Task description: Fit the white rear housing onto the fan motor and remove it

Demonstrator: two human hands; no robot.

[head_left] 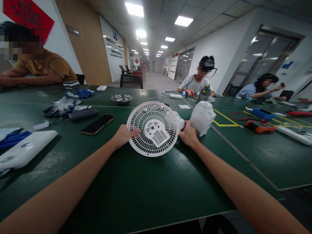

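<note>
A round white fan grille (133, 113) faces me above the table, with a slotted plate at its centre. My left hand (123, 136) is closed on its left rim, thumb over the bars. At the opposite side, my right hand (188, 134) is closed, with its fingers partly hidden behind the rim. A white vented fan motor housing (179, 119) shows behind the grille, against the right fingers. Just right of that hand stands a larger white plastic housing (201, 119) with slots near its top.
Left on the green table (151, 188) lie a black phone (97, 124), a dark case (83, 114), gloves (80, 93) and a white device (26, 149). A metal bowl (121, 99) sits farther back. To the right is an orange multimeter (260, 126). Several people sit around.
</note>
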